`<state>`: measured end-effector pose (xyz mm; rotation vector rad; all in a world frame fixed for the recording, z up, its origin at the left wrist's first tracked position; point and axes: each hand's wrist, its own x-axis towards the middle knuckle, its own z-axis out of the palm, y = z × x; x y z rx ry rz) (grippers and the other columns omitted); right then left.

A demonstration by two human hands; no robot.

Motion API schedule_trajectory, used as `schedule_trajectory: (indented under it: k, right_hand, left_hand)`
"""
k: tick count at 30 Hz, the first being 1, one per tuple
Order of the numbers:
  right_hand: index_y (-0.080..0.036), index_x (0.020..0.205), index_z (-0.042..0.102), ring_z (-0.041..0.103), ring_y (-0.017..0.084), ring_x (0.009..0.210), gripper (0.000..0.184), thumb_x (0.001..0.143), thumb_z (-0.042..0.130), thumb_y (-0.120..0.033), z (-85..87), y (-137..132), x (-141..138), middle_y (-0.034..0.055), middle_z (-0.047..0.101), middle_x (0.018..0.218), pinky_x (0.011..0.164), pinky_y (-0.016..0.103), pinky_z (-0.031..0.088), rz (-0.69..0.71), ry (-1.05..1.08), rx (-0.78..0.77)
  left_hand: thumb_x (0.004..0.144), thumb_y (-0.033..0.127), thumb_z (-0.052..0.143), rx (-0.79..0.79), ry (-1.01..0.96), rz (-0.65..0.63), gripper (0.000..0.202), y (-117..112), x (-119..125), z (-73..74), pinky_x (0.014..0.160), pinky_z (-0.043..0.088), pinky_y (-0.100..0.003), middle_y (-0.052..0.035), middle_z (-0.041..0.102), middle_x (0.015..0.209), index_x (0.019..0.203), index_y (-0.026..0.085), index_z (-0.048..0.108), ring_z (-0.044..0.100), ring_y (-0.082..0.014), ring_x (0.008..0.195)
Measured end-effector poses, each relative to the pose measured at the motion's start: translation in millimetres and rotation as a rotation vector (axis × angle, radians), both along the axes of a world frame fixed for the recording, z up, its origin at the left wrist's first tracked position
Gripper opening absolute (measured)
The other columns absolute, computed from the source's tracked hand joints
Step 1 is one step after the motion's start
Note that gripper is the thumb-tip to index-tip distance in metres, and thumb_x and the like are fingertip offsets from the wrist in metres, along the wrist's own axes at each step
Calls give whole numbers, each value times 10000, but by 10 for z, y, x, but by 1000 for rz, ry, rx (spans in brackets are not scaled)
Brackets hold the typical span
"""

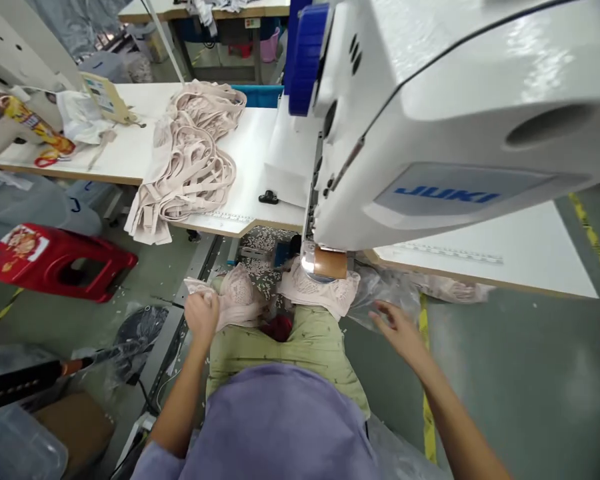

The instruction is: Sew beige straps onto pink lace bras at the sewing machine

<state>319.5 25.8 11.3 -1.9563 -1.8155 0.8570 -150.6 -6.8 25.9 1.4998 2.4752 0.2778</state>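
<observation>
My left hand (203, 313) is closed on a pale pink lace bra (240, 293) that lies across my lap, under the front of the sewing table. The other cup of the bra (320, 290) sits below the machine's lit needle area. My right hand (397, 327) hovers open with fingers spread, just right of the bra and next to a clear plastic bag (380, 287). The white JUKI sewing machine (430, 113) looms over the table.
A heap of pink bras (190, 160) lies on the white table (505, 247) left of the machine. A red plastic stool (55, 260) stands on the floor at left. Yellow floor tape (593, 233) runs at right. Another workbench (205, 10) stands behind.
</observation>
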Motion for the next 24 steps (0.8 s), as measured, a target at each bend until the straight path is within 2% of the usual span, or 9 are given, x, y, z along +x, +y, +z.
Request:
schedule_trajectory:
  k: [4,7,10,13,15,17,20,22,24]
  right_hand:
    - [-245,1161,616,604,255,1139,381,947,428,-498,306,46,-982,109,629,1228,939,402,517,370,267,-123]
    - [-241,1302,549,525,269,1250,455,938,474,-504,551,103,-1603,116,558,1353,1043,440,441,584,324,-101]
    - [-190,1357,511,510,305,1242,690,805,659,-575,765,129,-1906,149,551,1363,1020,426,430,794,310,-17]
    - [-170,916,695,608,187,788,412,832,637,-570,1086,160,-1807,53,691,852,730,285,460,1014,245,-66]
    - [-170,730,661,522,118,611,426,913,542,-535,1406,172,-1574,-5,613,648,614,237,391,1027,249,-95]
    - [-168,767,661,506,96,609,400,949,506,-489,1785,151,-1288,-19,607,665,602,212,369,916,300,-87]
    - [-169,901,660,515,84,652,290,965,499,-401,2295,77,-873,-29,614,739,609,182,374,729,399,-130]
    - [-167,944,651,513,83,639,265,957,512,-393,2476,80,-639,-39,597,718,587,174,377,781,460,-234]
    - [-169,926,663,536,91,618,251,916,580,-406,2487,224,-449,-43,605,688,565,177,384,903,436,-332]
  left_hand:
    - [938,387,544,-144,5,134,261,-119,-387,255,761,484,-362,-35,629,836,876,143,613,605,-178,779]
    - [964,327,418,-147,-60,66,335,-207,-49,516,693,420,-316,-42,588,685,707,168,563,582,-189,698]
    - [958,399,402,-113,-250,-183,390,-296,557,837,623,381,-260,-8,573,624,647,198,526,553,-157,632]
    - [955,450,398,-53,-440,-442,419,-250,988,1102,601,391,-239,12,572,618,636,204,516,541,-136,609]
    - [932,451,451,109,-608,-436,323,-67,1145,1172,716,443,-269,-24,638,779,786,197,586,593,-168,758]
    - [854,463,584,70,-911,-415,298,194,1325,1165,808,464,-312,-65,670,945,954,186,629,613,-209,897]
    - [788,481,677,-339,-1396,-448,349,476,1711,1114,754,474,-301,-77,688,932,917,158,671,618,-204,826]
    - [804,516,662,-435,-1561,-412,367,533,1940,1094,692,456,-266,-57,682,863,853,152,661,584,-162,727]
    - [798,543,664,-354,-1587,-356,381,537,2074,1093,669,440,-248,-25,662,812,855,168,635,548,-142,690]
